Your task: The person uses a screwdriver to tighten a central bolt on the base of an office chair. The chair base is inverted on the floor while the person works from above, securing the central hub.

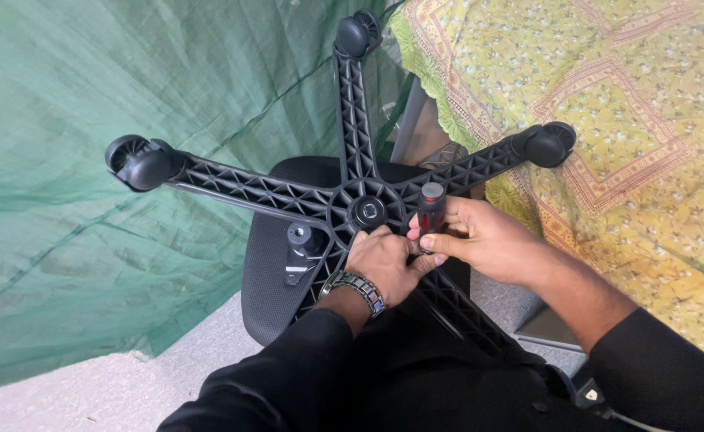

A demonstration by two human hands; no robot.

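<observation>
Your right hand point(480, 236) has its fingers closed around a screwdriver point(430, 210) with a red-and-black handle, held upright just right of the hub point(367, 212) of the chair base point(352, 136). Your left hand point(384, 260) sits just beside it, fingers curled shut near the screwdriver's lower end; you cannot tell what they pinch. The black five-armed base stands upturned over the seat point(268, 280), with casters point(140, 164) showing at three arm tips. A metal watch point(357, 286) is on your left wrist. A green tarp point(88, 160) hangs to the left, and a yellow patterned cloth point(624, 120) lies to the right.
</observation>
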